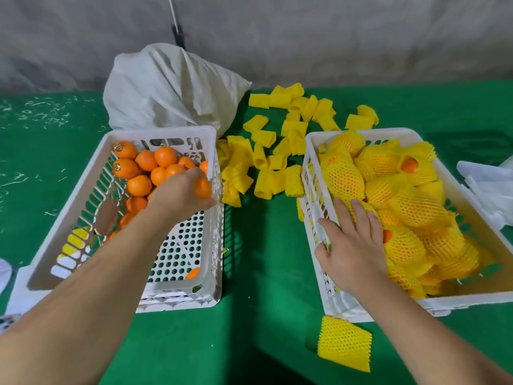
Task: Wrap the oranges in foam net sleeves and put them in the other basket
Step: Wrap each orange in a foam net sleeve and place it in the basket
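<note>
The left white basket [69,207] holds several bare oranges [147,160] at its far end. My left hand [180,191] is over that basket and grips one orange [202,188] near the right wall. The right white basket [313,195] is filled with several oranges wrapped in yellow foam net sleeves [344,176]. My right hand [352,245] lies flat, fingers straight, over the left rim of this basket, touching a wrapped orange. Loose yellow sleeves [277,151] lie scattered on the green table between and behind the baskets.
One sleeve [344,343] lies by the front corner of the right basket. A white sack [172,87] stands behind the left basket. White plastic [488,187] lies at the right edge. The green table cloth [263,259] shows between the baskets.
</note>
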Demonstrator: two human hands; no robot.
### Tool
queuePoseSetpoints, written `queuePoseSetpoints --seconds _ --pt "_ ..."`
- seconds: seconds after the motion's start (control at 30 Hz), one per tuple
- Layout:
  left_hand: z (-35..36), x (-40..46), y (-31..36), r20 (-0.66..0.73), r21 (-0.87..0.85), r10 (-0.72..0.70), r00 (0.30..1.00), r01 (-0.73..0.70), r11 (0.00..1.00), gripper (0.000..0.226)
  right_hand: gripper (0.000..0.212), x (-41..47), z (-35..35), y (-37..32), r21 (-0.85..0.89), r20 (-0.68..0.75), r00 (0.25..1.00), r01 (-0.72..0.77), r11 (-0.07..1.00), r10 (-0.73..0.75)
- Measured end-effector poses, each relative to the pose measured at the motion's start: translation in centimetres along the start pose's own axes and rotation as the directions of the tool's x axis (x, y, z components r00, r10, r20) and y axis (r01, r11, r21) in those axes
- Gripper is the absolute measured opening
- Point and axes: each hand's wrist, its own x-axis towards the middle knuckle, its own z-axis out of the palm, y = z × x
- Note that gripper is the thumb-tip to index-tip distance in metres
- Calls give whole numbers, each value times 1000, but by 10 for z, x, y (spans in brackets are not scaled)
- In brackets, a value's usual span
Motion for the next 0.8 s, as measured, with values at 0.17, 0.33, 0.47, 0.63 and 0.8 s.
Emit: queuePoseSetpoints --seconds 0.17,0.33,0.47,0.63,0.8 --pt "13 -35 45 -146 102 340 929 -328 939 62 56 1 -8 -5 -40 -49 996 66 997 -68" --pt "64 -83 112 -45 -129 337 941 -340 932 59 44 -31 -2 -28 -89 -59 829 550 830 -555" --pt "127 -135 129 150 -245 285 947 -243 938 55 45 -76 22 -27 -78 310 771 604 793 -556" --pt "179 -179 125 404 -463 194 894 17 886 56 69 -119 78 -2 -24 701 651 431 902 -292" --pt "189 -194 126 507 -591 120 854 243 769 44 46 -125 97 6 -2 648 725 308 951 -234"
